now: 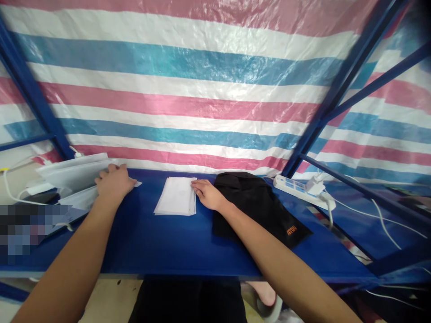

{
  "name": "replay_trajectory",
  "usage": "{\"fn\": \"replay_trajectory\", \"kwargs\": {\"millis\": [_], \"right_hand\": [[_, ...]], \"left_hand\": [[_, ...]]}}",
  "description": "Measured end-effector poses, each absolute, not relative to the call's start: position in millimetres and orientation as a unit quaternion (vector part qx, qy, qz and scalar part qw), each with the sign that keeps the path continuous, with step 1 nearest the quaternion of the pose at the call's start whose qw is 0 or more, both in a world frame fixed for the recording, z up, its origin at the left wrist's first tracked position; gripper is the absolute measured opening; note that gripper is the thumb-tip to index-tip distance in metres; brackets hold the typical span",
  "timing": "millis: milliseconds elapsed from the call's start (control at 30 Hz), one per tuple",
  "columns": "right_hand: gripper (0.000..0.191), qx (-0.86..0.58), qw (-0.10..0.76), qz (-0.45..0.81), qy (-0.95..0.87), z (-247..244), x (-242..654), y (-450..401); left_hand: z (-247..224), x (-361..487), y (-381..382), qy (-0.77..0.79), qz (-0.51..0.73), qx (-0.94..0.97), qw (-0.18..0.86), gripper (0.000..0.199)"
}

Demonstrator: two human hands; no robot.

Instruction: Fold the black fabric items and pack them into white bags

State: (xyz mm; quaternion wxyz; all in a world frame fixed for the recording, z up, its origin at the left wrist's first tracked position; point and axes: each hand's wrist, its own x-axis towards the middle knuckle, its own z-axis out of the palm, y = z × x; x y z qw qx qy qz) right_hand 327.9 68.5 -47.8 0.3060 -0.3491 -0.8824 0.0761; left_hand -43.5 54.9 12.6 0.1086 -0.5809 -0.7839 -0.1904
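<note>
A small stack of white paper sheets (176, 196) lies on the blue table (151, 246), near its middle. My right hand (208, 194) rests at the stack's right edge, its fingers together on the paper, the forearm crossing a black cloth (247, 202) with orange lettering. On the left, my left hand (116, 179) is on a pile of white papers or bags (77, 172), fingers bent over its right side. What its fingertips grip, if anything, is hidden. A small white corner (138, 184) sticks out beside that hand.
A white power strip (296, 188) with plugs and cables lies at the right. Blue metal bars (316, 114) rise on both sides. Behind the table hangs a striped plastic sheet (182, 107). Dark flat items and a cable sit at the left edge.
</note>
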Motion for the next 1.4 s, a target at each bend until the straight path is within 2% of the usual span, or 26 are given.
{"fn": "replay_trajectory", "kwargs": {"millis": [133,233,300,400,467,567,600,733,833,1000,1133,1400], "right_hand": [[0.041,-0.357,0.323,0.083,-0.873,-47.0,327.7,67.0],[0.038,-0.367,0.327,0.079,-0.867,-45.5,326.4,65.4],[0.036,-0.375,0.332,0.074,-0.863,-43.7,325.1,63.4],[0.038,-0.374,0.349,0.081,-0.856,-39.0,321.8,58.1],[0.049,-0.356,0.377,0.103,-0.849,-35.3,318.2,53.7],[0.077,-0.312,0.429,0.158,-0.833,-31.7,312.0,48.8],[0.079,-0.301,0.437,0.176,-0.829,-31.4,310.5,48.2],[0.052,-0.309,0.424,0.232,-0.819,-32.9,309.8,49.3],[0.040,-0.321,0.446,0.267,-0.791,-32.2,311.1,49.6],[0.020,-0.311,0.483,0.230,-0.786,-22.5,309.0,41.7],[0.015,-0.301,0.509,0.187,-0.784,-15.2,308.0,32.7],[0.017,-0.300,0.502,0.187,-0.789,-14.4,308.2,27.8]], "left_hand": [[16.6,-33.8,52.5,-0.764,-0.188,-0.605,0.124,0.065],[23.9,-22.2,49.9,-0.747,-0.189,-0.630,0.089,0.067],[28.5,-11.0,46.9,-0.717,-0.209,-0.661,0.075,0.052],[32.1,10.7,40.0,-0.633,-0.289,-0.707,0.124,0.027],[30.6,27.8,34.8,-0.546,-0.347,-0.747,0.150,0.027],[21.4,55.2,28.6,-0.397,-0.364,-0.835,0.113,0.032],[17.3,63.5,27.3,-0.359,-0.355,-0.858,0.094,0.032],[4.5,82.6,25.9,-0.310,-0.344,-0.886,0.035,0.039],[1.2,80.8,27.8,-0.308,-0.368,-0.877,0.011,0.033],[0.4,75.0,30.0,-0.300,-0.410,-0.862,-0.006,0.025],[1.3,78.1,28.4,-0.302,-0.440,-0.846,-0.007,0.020],[7.4,80.6,21.8,-0.302,-0.447,-0.842,-0.017,0.016]]}}
